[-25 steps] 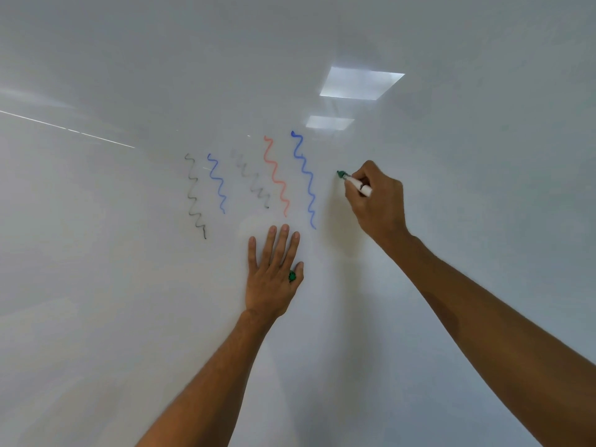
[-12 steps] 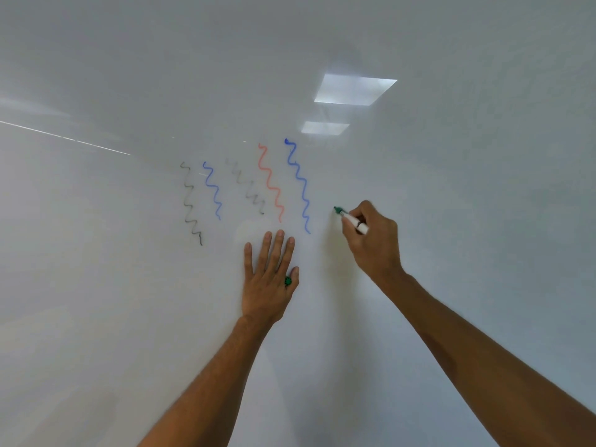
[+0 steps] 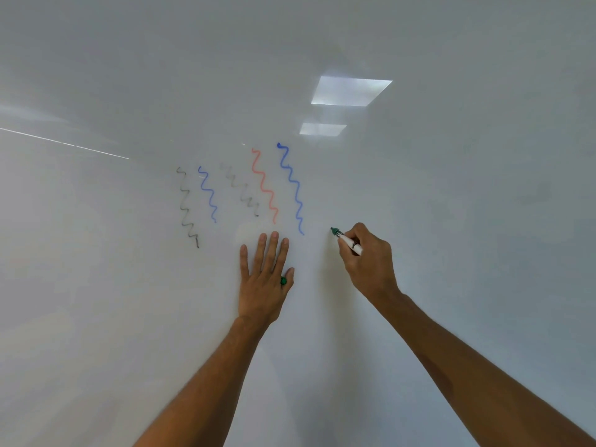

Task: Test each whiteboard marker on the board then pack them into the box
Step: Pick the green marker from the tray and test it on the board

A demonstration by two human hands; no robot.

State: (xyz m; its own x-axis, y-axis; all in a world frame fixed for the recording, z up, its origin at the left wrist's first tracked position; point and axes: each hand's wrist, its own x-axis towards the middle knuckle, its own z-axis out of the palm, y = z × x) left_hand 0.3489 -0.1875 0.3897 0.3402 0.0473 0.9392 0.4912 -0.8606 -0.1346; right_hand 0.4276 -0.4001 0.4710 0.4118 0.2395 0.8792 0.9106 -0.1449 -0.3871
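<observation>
Two bare arms come up from the bottom edge, one from 6 o'clock and one from 4 o'clock. The left hand [image 3: 263,285] lies flat on the whiteboard [image 3: 451,188], with its four fingers straight and pointing to 12 o'clock. Its thumb pinches a small round green cap [image 3: 283,281] against the side of the hand.

At 3 o'clock from it, close by but not touching, is the right hand [image 3: 367,262]. Its fingers are curled tight around a marker [image 3: 346,241]. The marker is a thin white tube with a green end, and its tip points to 10 o'clock. The tip is right at the board, but I cannot tell if it touches.

The board is smooth, shiny and white.

Higher up, at 11 and 12 o'clock from the left hand, five wiggly lines run side by side. From the left they are a dark grey zigzag [image 3: 187,208], a short blue wave [image 3: 208,195], a pale grey zigzag [image 3: 240,190], a red wave [image 3: 265,188] and a long blue wave [image 3: 292,188]. The long blue one ends near the left fingertips.

Farthest up, at 12 o'clock from the right hand, two bright patches of light shine on the board, a big one [image 3: 350,91] and a small one [image 3: 322,129]. Both have four sides and lean over.
</observation>
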